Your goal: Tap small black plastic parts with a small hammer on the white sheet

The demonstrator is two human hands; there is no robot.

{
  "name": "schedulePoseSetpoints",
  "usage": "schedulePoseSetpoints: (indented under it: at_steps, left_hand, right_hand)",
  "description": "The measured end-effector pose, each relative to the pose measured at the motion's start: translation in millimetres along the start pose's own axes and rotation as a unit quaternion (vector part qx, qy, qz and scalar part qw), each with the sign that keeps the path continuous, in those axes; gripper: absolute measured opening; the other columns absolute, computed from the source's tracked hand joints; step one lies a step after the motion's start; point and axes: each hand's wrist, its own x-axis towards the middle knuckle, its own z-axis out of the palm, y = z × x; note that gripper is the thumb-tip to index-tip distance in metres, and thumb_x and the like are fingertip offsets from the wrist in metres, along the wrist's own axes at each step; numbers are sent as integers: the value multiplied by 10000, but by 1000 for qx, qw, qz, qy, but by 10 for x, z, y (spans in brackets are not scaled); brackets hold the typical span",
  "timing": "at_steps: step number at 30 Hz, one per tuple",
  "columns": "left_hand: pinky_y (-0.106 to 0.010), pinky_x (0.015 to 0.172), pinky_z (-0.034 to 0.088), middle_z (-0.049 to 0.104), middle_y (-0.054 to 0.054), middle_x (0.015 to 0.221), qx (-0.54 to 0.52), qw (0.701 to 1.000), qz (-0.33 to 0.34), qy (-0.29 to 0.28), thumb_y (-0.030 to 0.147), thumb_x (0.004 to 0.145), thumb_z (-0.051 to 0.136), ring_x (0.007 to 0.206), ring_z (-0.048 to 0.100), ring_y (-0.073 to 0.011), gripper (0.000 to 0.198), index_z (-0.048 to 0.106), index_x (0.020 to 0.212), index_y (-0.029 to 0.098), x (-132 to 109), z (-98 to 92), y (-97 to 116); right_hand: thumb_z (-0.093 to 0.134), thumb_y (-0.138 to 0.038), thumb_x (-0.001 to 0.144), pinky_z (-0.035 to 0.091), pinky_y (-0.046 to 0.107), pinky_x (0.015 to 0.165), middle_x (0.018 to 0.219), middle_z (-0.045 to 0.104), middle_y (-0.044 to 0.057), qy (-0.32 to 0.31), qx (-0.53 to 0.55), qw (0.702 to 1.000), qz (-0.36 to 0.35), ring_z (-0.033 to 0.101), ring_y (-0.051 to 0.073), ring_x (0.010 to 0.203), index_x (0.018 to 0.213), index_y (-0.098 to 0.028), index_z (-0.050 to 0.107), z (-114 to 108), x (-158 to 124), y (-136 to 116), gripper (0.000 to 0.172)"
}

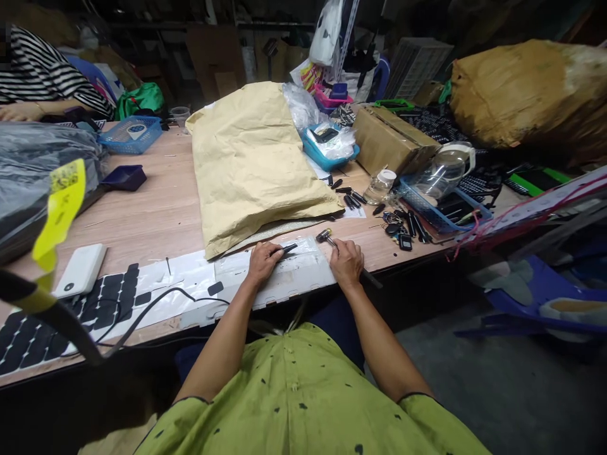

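Observation:
In the head view my left hand (264, 261) is closed on a small dark, slim piece (288, 248), whose kind I cannot make out; its tip points right. My right hand (348, 262) grips a small hammer (324, 236). The hammer's head shows above my fingers, and its dark handle sticks out below toward the table edge. Under my left hand lies a white board (303, 273) covered with clear film along the table's front edge. A small dark square piece (215, 289) rests on white sheeting left of my left hand.
A large tan paper bag (256, 164) stands just beyond my hands. Dark panel strips (114, 294), a white power bank (81, 268) and a black cable (156, 297) lie left. Keys (404, 241), a jar (380, 184) and a blue basket (446, 212) sit right. Someone's striped sleeve (52, 69) shows far left.

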Motion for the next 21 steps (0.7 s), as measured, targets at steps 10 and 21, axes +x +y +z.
schedulePoseSetpoints:
  at_steps: [10, 21]
  left_hand:
    - [-564, 1201, 311, 492, -18, 1568, -11, 973, 83, -214, 310, 757, 794, 1485, 325, -394, 120, 822, 873, 302, -716, -268, -2]
    - [-519, 1124, 426, 665, -92, 1347, 7, 993, 85, -78, 375, 867, 688, 1306, 541, -329, 199, 772, 1007, 262, -581, -279, 55]
  right_hand:
    - [534, -127, 907, 317, 330, 750, 986, 618, 94, -12, -2, 1000, 6, 479, 245, 941, 1107, -233, 725, -1, 6, -55, 297]
    - [551, -125, 894, 296, 318, 744, 961, 621, 79, 3, -34, 999, -2, 477, 228, 914, 1090, -221, 731, 29, -2, -49, 283]
